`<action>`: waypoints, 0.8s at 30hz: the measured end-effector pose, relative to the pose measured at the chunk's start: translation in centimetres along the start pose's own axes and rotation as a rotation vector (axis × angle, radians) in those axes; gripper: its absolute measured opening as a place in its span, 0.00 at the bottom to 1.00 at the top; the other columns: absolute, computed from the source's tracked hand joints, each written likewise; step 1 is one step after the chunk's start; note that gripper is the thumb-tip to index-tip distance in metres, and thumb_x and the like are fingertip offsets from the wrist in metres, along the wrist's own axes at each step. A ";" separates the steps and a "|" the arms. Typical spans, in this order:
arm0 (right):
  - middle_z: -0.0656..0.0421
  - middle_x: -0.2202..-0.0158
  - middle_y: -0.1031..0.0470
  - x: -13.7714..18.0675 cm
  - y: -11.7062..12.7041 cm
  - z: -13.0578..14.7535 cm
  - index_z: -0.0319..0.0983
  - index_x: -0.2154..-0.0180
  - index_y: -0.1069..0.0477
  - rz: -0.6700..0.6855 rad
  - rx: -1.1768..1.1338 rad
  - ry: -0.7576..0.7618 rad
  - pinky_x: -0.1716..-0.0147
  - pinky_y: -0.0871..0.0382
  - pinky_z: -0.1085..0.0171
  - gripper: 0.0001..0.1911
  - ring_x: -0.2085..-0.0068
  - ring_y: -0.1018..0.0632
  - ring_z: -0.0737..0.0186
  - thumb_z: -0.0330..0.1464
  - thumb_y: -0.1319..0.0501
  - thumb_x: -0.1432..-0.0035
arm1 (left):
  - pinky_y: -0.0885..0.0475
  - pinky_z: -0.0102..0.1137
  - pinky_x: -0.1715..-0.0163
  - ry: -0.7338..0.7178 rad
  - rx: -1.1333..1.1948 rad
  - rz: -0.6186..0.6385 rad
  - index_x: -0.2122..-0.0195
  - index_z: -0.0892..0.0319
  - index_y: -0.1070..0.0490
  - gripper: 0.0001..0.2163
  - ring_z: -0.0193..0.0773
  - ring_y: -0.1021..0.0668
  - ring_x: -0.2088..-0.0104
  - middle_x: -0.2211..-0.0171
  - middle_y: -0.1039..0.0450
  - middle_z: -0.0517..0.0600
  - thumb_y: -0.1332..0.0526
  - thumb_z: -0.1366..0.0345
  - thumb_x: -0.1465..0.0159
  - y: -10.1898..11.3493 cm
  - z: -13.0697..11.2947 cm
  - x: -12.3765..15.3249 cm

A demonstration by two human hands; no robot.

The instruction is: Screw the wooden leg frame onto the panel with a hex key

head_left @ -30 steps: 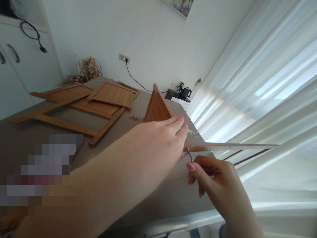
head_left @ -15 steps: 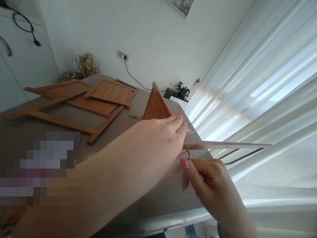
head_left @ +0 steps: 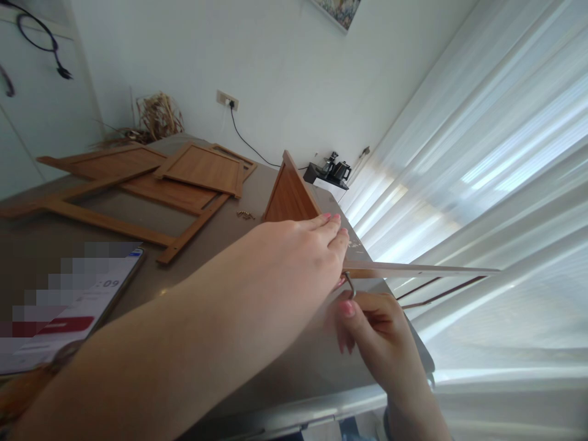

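My left hand (head_left: 303, 251) lies across an upright wooden panel (head_left: 288, 197) and grips it where a thin wooden slat (head_left: 422, 269) sticks out to the right over the table edge. Its fingers are closed over the joint. Just below that joint my right hand (head_left: 367, 324) pinches a small bent metal key (head_left: 349, 285), whose tip meets the underside of the slat. Fingers of the right hand are curled round the key.
Several flat wooden frames and panels (head_left: 138, 184) lie at the back left of the grey table (head_left: 275, 367). A few small screws (head_left: 245, 215) sit beside them. A phone (head_left: 68, 312) lies at the near left. White curtains (head_left: 505, 184) hang to the right.
My right hand has moved left and slightly down, turning the metal key under the slat. The left hand keeps its hold. The view has shifted slightly, showing the phone screen.
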State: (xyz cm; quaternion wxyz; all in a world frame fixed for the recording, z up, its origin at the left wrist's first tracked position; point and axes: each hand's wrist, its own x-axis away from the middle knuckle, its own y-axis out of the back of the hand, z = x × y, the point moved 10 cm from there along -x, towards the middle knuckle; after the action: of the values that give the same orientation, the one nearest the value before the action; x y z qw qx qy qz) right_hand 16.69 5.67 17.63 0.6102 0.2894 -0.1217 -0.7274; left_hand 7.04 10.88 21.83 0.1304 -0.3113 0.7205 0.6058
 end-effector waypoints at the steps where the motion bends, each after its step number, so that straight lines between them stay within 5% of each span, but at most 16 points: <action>1: 0.63 0.87 0.34 -0.1 0.8 -0.3 0.37 0.84 0.32 -0.019 -0.008 -0.027 0.83 0.43 0.73 0.27 0.84 0.33 0.74 0.47 0.39 0.41 | 0.45 0.54 0.36 0.019 -0.019 0.014 0.37 0.66 0.41 0.30 0.56 0.33 0.38 0.36 0.38 0.56 0.61 0.50 0.30 -0.1 0.1 0.0; 10: 0.63 0.89 0.32 1.1 3.8 -1.7 0.38 0.78 0.30 -0.095 -0.141 -0.356 0.90 0.41 0.76 0.20 0.88 0.34 0.73 0.46 0.28 0.55 | 0.47 0.52 0.35 0.011 -0.051 0.014 0.35 0.67 0.45 0.30 0.55 0.39 0.34 0.33 0.44 0.55 0.62 0.50 0.29 -0.3 0.1 0.1; 19: 0.68 0.86 0.32 -0.7 3.7 4.2 0.41 0.70 0.37 -0.081 0.044 -0.044 0.85 0.36 0.75 0.14 0.86 0.31 0.73 0.43 0.40 0.37 | 0.45 0.49 0.34 -0.010 -0.074 -0.020 0.35 0.67 0.45 0.27 0.52 0.38 0.34 0.34 0.41 0.55 0.60 0.54 0.29 -0.2 0.1 0.2; 24: 0.68 0.78 0.27 0.9 4.1 6.6 0.43 0.65 0.32 -0.385 0.309 0.183 0.77 0.32 0.75 0.05 0.77 0.26 0.74 0.36 0.38 0.38 | 0.45 0.51 0.35 0.084 -0.026 0.023 0.37 0.65 0.41 0.27 0.51 0.35 0.36 0.36 0.38 0.53 0.60 0.53 0.29 -0.3 0.4 -0.1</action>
State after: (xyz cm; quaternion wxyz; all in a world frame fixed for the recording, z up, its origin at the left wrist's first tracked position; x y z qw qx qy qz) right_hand 16.24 2.67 24.87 0.4176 0.4615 -0.1187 -0.7736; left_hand 7.20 11.30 21.54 0.0889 -0.3297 0.7209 0.6031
